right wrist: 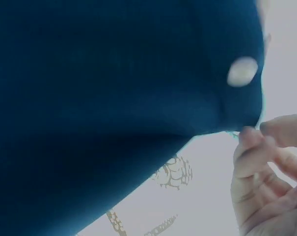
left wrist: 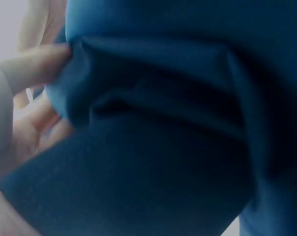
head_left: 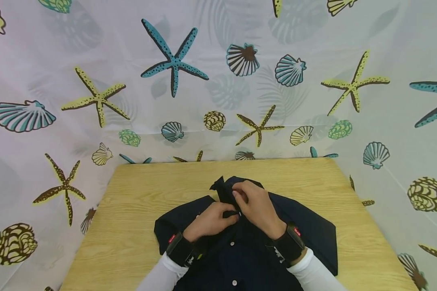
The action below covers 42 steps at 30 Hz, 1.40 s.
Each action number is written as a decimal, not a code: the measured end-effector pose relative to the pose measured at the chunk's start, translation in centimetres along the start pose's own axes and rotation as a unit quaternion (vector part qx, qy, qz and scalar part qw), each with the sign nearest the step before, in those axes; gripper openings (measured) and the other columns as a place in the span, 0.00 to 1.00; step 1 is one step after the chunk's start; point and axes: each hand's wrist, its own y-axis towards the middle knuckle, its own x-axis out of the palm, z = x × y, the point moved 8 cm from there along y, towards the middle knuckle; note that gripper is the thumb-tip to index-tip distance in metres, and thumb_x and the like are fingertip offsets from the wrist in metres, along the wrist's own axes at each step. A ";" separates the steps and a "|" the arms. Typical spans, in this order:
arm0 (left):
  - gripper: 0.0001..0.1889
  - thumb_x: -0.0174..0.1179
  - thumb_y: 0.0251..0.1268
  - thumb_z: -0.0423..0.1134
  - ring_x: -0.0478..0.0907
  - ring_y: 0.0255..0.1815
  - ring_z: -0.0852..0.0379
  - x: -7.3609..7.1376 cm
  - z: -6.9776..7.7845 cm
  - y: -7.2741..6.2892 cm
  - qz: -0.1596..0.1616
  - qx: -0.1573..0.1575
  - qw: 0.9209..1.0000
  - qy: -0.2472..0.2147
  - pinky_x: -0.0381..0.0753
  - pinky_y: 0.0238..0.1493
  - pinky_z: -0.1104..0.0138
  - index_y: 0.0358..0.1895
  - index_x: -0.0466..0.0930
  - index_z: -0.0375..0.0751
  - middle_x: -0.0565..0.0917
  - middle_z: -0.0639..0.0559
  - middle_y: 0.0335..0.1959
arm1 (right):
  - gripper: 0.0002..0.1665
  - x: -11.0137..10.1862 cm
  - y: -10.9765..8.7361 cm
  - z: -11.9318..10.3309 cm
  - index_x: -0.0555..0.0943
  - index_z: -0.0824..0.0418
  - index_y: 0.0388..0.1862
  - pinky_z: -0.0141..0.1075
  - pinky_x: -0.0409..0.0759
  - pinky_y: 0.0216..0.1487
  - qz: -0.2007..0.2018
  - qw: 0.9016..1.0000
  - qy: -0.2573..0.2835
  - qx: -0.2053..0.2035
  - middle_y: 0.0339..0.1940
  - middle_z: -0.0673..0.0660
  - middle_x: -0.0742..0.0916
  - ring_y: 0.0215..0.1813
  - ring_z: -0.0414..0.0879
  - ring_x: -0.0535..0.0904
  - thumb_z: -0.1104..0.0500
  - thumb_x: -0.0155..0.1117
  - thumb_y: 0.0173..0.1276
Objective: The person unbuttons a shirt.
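Observation:
A dark navy buttoned shirt (head_left: 222,258) lies front up, with its collar (head_left: 225,190) raised at the far end. Near the neck opening, my left hand (head_left: 212,220) pinches the shirt's front edge between thumb and fingers. Folds of the cloth cover part of those fingers in the left wrist view. Just to the right and higher, my right hand (head_left: 256,204) pinches the shirt near the collar. The right wrist view has thumb and fingertips at a cloth corner, below a white button (right wrist: 242,72). Another button (head_left: 232,243) shows lower down the front.
The shirt lies on a wooden table (head_left: 131,226), whose far edge meets a white cloth (head_left: 211,97) printed with starfish and shells. This cloth also hangs at both sides. The shirt's sleeves (head_left: 309,226) spread out to left and right.

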 end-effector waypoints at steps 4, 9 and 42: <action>0.08 0.57 0.73 0.43 0.59 0.12 0.67 -0.8 -1.0 -1.4 0.108 -0.055 0.991 -0.056 0.63 0.22 0.73 0.38 0.84 0.47 0.71 0.57 0.21 | 0.08 1.5 -2.1 -0.6 0.84 0.56 0.44 0.26 0.70 0.29 -0.028 0.999 0.029 0.021 0.30 0.45 0.79 0.27 0.31 0.69 0.58 0.66 0.68; 0.08 0.59 0.71 0.40 0.58 0.12 0.67 -1.6 -0.6 -2.8 0.196 -0.084 0.974 -0.077 0.61 0.21 0.74 0.33 0.83 0.47 0.67 0.58 0.18 | 0.09 2.2 -3.4 -1.1 0.84 0.55 0.47 0.25 0.73 0.29 -0.034 0.997 0.040 0.063 0.30 0.43 0.82 0.27 0.29 0.73 0.58 0.66 0.68; 0.07 0.56 0.70 0.33 0.62 0.16 0.68 -2.2 2.0 -2.8 0.255 -0.065 0.965 0.003 0.61 0.22 0.75 0.35 0.84 0.43 0.71 0.57 0.17 | 0.04 0.6 -3.2 -2.2 0.86 0.60 0.33 0.23 0.74 0.25 0.016 0.996 -0.058 -0.062 0.25 0.50 0.86 0.22 0.34 0.78 0.64 0.65 0.65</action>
